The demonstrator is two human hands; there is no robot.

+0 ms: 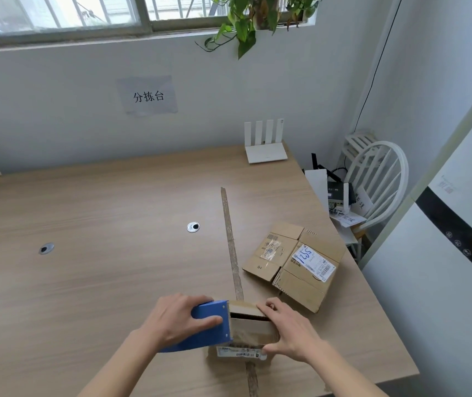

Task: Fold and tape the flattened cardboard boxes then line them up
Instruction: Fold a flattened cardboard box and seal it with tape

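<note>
Presently: left hand (176,319), fingers clamped on blue tape dispenser (210,328); right hand (292,328) gripping small cardboard box (250,329); flattened boxes (293,262) at one o'clock on bench (100,224).

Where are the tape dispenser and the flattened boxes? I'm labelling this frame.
tape dispenser (210,329): head view, on its blue body.
flattened boxes (303,277): head view, on bare cardboard below the shipping label.
</note>
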